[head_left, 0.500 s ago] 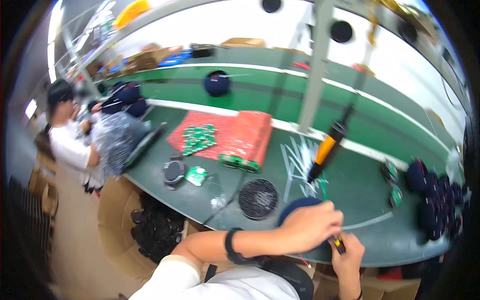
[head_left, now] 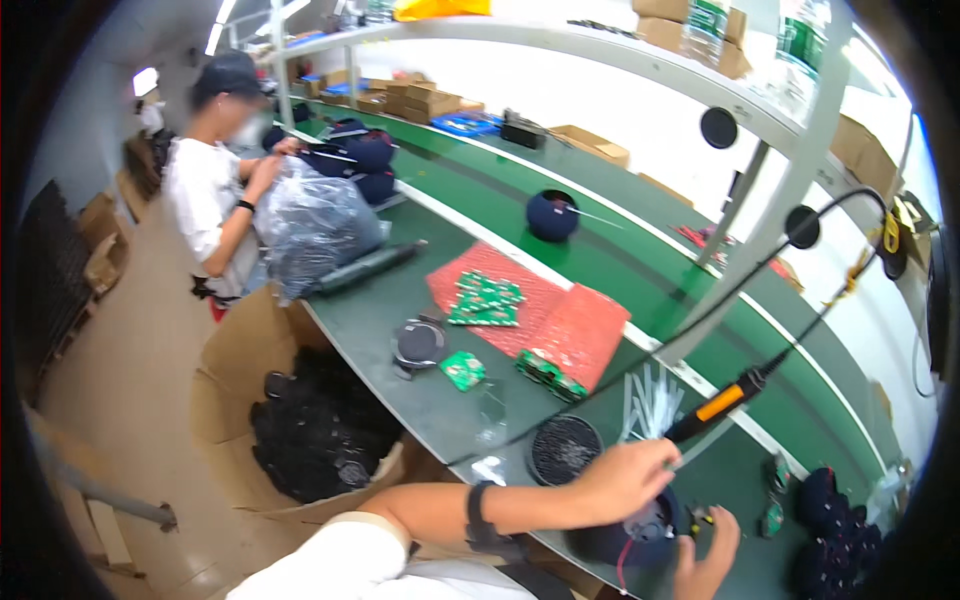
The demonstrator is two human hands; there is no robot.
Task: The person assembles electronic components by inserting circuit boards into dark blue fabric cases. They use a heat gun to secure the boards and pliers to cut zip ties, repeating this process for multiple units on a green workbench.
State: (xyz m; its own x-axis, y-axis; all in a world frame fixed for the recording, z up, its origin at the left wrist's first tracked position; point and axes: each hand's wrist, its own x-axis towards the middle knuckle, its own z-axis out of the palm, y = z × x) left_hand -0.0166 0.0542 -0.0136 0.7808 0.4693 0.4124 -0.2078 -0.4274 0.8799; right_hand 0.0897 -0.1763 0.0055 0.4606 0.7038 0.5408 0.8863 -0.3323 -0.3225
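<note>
Housing (head_left: 645,545) (dark-blue, round, red wire (head_left: 625,562) out) sits at the near edge of the table (head_left: 375,312) in the head view; left hand (head_left: 622,482) is over it, fingers bunched by a pale strip (head_left: 705,445), grip unclear, right hand (head_left: 712,555) released, spread beside a yellow-black tool (head_left: 700,519). Probably mid-assembly; next move likely calls for steadying the housing, minding driver (head_left: 722,402) close by left hand, bare table rightward.
</note>
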